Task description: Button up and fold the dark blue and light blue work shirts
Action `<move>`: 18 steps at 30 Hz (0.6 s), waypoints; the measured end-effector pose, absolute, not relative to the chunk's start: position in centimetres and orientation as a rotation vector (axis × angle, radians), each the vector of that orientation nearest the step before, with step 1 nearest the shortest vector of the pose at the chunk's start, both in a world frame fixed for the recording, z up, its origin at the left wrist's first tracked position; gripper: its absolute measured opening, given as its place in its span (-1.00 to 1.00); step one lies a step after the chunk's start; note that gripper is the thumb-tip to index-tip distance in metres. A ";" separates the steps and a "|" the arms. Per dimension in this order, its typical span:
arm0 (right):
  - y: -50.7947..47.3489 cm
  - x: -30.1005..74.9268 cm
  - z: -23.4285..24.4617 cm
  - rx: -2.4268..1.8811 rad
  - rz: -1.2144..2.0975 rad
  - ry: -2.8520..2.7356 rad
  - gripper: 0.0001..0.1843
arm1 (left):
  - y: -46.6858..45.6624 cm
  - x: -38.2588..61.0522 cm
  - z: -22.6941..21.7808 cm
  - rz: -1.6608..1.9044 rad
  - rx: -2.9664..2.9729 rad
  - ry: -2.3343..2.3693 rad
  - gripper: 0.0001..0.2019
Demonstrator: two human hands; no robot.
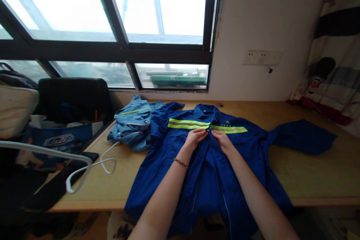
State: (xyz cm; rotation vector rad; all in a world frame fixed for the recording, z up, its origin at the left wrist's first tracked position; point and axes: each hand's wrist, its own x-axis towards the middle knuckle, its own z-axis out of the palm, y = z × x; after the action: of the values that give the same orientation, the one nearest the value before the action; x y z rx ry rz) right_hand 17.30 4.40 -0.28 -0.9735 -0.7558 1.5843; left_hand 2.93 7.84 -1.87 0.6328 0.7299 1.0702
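A dark blue work jacket (253, 153) lies front side up, its collar (206, 110) toward the wall and its lower part hanging over the near table edge. Yellow-and-grey reflective strips (187, 124) cross the chest. My left hand (195, 138) pinches the left edge of the front opening just under the strip. Opposite it, my right hand (222, 141) has its fingers closed on the right edge. The two edges are close together at chest height and spread apart lower down. Small fastenings at the fingertips are too small to make out.
A light blue garment (135, 129) lies bunched at the table's left, beside a white hanger-like bent rod (81, 157). The wooden table (312, 172) meets a wall with sockets (261, 57) and a window. Bags (60, 142) and a black chair (74, 92) stand left.
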 end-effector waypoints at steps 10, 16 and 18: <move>4.7 16.6 -1.2 -0.974 1.487 -0.716 -0.79 | 8.3 2.8 -2.6 1.041 0.642 0.769 -0.80; 4.9 16.5 -1.8 -0.980 1.419 -0.754 -0.71 | 8.4 2.7 -2.8 1.036 0.664 0.750 -0.79; 4.9 16.6 -1.9 -1.050 1.341 -0.839 -0.69 | 8.3 2.7 -2.7 1.031 0.681 0.759 -0.78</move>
State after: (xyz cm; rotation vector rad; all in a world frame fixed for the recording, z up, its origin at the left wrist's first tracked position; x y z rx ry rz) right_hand 16.57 4.87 -1.94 -1.0497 -0.8388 1.3408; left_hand 2.69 8.31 -2.73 0.6810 0.7585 1.0309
